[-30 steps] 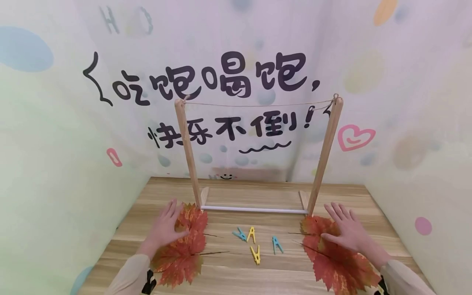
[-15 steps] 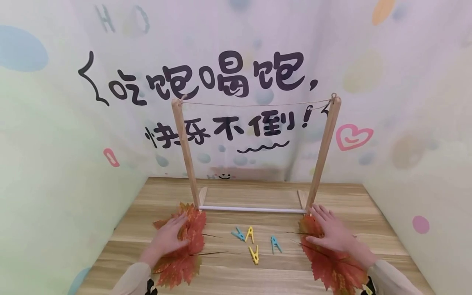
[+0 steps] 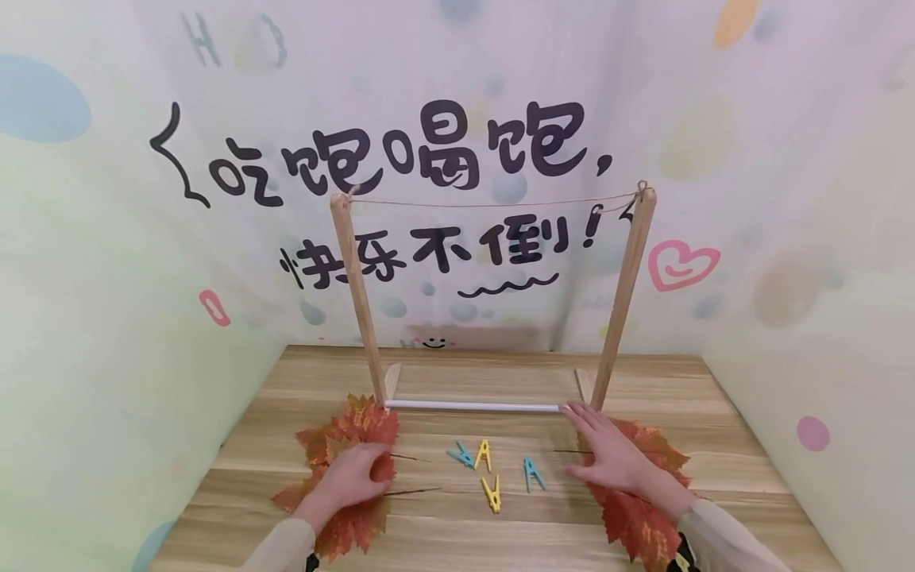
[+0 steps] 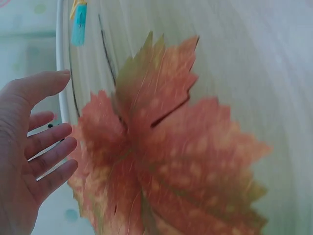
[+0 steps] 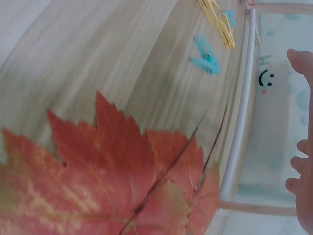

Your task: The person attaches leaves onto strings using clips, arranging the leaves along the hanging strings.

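Note:
My left hand (image 3: 353,475) is over the red-orange artificial maple leaves (image 3: 364,425) on the left. The left wrist view shows its fingers (image 4: 51,146) loosely bent, thumb apart, holding nothing. My right hand (image 3: 615,454) reaches inward over the other maple leaves (image 3: 639,524) on the right, fingers extended and nothing in them. It partly hides those leaves, whose thin stems (image 5: 166,176) point to the middle. Between the hands lie two blue clothespins, one farther left (image 3: 461,454) and one at right (image 3: 533,474), and two yellow clothespins, one behind (image 3: 484,455) and one nearer (image 3: 492,494).
Behind the clothespins stands a wooden frame with a left post (image 3: 360,310) and a right post (image 3: 623,306). A thin string (image 3: 465,206) spans their tops, and a white rod (image 3: 472,406) joins them low down. Printed curtains surround the wooden table (image 3: 472,548).
My right hand has moved left, inward over its leaves towards the clothespins. My left hand has shifted right and closer to me over the left leaves. The clothespins stay where they were.

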Demonstrator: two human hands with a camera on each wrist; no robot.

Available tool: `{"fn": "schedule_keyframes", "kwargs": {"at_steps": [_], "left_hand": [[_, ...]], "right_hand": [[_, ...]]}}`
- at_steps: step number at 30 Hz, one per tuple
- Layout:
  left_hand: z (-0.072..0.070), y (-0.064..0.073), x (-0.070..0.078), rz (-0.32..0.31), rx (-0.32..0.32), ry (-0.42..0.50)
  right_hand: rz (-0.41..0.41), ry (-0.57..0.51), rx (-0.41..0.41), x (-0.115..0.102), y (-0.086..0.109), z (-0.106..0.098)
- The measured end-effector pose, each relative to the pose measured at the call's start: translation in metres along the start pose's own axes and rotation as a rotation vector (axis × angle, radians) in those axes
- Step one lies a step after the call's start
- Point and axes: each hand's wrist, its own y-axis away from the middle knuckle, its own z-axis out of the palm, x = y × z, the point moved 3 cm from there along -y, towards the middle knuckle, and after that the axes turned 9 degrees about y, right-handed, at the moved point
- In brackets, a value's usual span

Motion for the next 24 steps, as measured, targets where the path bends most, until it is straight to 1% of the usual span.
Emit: {"fn": "schedule_keyframes", "kwargs": {"at_steps": [3, 7, 9, 14, 20, 24], "left_hand": [[0.007, -0.001, 0.003, 0.007, -0.034, 0.024], [0.012, -0.002, 0.008, -0.001, -0.078, 0.059], [0.014, -0.002, 0.009, 0.008, -0.087, 0.077], [0.021, -0.002, 0.011, 0.037, -0.085, 0.112], [0.028, -0.002, 0.012, 0.066, -0.091, 0.148], [0.032, -0.002, 0.009, 0.053, -0.119, 0.194]], "right_hand": [[-0.005, -0.01, -0.007, -0.005, -0.002, 0.006], [-0.026, -0.022, -0.007, -0.012, -0.006, 0.014], [-0.045, -0.023, 0.009, -0.016, -0.009, 0.017], [-0.088, -0.046, 0.045, -0.028, -0.016, 0.024], [-0.1, -0.072, 0.035, -0.04, -0.02, 0.03], [-0.101, -0.099, 0.027, -0.049, -0.022, 0.034]]}}
